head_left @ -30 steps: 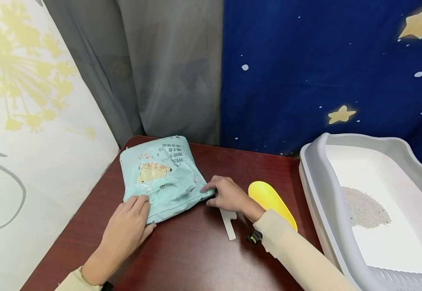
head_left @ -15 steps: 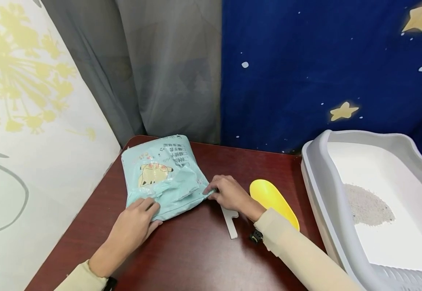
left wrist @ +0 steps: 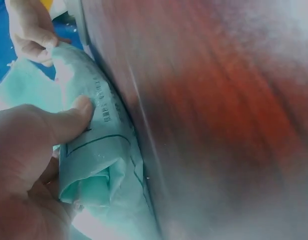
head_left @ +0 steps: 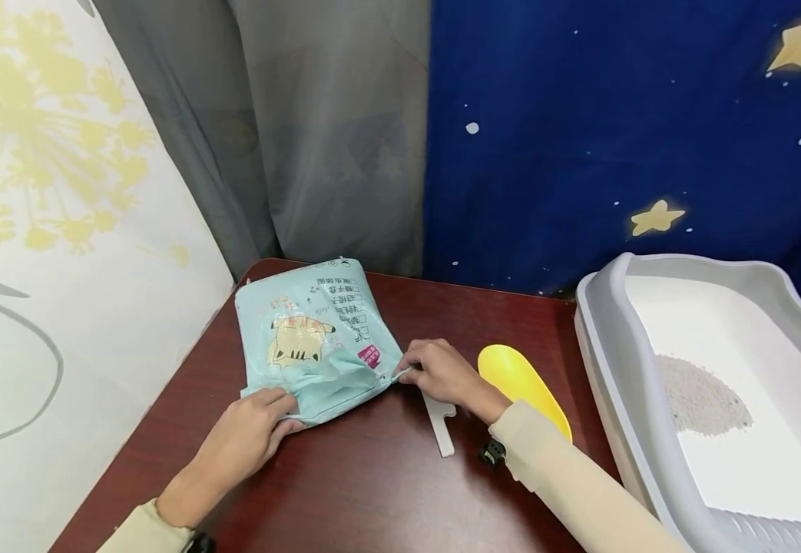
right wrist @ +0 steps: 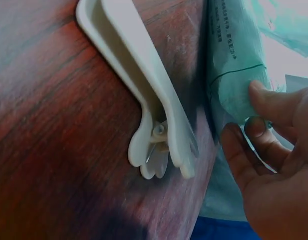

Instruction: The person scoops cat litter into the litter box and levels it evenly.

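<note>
A pale blue plastic bag (head_left: 303,330) with a cartoon print lies flat on the dark red table. Its near edge is folded over, and the fold also shows in the left wrist view as a rolled strip of bag (left wrist: 101,135). My left hand (head_left: 248,430) grips the near left end of this fold, thumb on top. At the near right corner, my right hand (head_left: 445,372) pinches the edge between thumb and fingers. Beside the right hand lies a white sealing clip (right wrist: 139,45), partly hidden under that hand in the head view.
A yellow scoop (head_left: 521,388) lies on the table, partly behind the right forearm. To the right stands a grey litter tray (head_left: 624,392) with a small heap of litter (head_left: 704,395) in it. Curtains (head_left: 338,146) hang behind the table, with a patterned white surface (head_left: 96,330) at left.
The bag's crumpled near part has been drawn flatter and a pink patch now shows near its right corner. My left hand has shifted along the near edge; the right stays at the corner.
</note>
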Demonstrator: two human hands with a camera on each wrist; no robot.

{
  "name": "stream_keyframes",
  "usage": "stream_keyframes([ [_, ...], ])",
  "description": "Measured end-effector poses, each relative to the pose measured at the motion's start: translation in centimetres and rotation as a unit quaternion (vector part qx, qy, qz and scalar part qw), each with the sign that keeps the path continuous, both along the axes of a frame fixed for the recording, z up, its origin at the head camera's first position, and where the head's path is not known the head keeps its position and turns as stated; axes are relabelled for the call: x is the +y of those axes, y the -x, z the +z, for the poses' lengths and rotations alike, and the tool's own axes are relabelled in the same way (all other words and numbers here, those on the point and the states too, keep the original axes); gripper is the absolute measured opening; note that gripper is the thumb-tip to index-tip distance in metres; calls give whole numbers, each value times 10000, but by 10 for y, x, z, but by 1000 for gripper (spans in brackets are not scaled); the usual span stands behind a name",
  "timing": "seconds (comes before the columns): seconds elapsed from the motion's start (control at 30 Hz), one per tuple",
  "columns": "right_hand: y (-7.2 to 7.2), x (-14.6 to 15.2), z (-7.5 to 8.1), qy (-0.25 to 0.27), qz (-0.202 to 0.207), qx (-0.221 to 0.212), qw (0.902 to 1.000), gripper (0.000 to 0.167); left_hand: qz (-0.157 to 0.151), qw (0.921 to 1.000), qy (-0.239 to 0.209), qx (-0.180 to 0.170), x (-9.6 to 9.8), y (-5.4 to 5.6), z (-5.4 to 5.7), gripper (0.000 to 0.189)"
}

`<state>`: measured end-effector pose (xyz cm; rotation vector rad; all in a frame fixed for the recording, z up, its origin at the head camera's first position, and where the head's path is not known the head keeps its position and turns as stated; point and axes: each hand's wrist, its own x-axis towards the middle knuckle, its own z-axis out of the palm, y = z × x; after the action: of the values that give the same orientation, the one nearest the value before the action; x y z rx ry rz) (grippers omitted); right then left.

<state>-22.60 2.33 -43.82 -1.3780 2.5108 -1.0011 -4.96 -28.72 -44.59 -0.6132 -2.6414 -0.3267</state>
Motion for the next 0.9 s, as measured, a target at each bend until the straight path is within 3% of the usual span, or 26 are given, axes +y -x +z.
stream_keyframes([
  [0.2, 1, 1, -1, -51, -144, -122, 9998, 7, 15, 9993, 351, -84, 5, 4, 2, 25],
  [0.43, -1, -2, 0, -89, -269, -205, 9994, 9, -36, 9957, 882, 297, 19, 11, 4, 45],
  [0.57, -3, -4, 0, -53, -288, -161, 9994, 7, -197, 9936, 1047, 378, 29, 18, 5, 45],
  [0.77, -6, -6, 0, -218, -367, 342, 9985, 3, -237, 9942, 1009, 289, 33, 21, 5, 35],
  [0.9, -7, -6, 0, -295, -336, 997, 9940, 5, -221, 9960, 853, 130, 33, 22, 5, 29],
])
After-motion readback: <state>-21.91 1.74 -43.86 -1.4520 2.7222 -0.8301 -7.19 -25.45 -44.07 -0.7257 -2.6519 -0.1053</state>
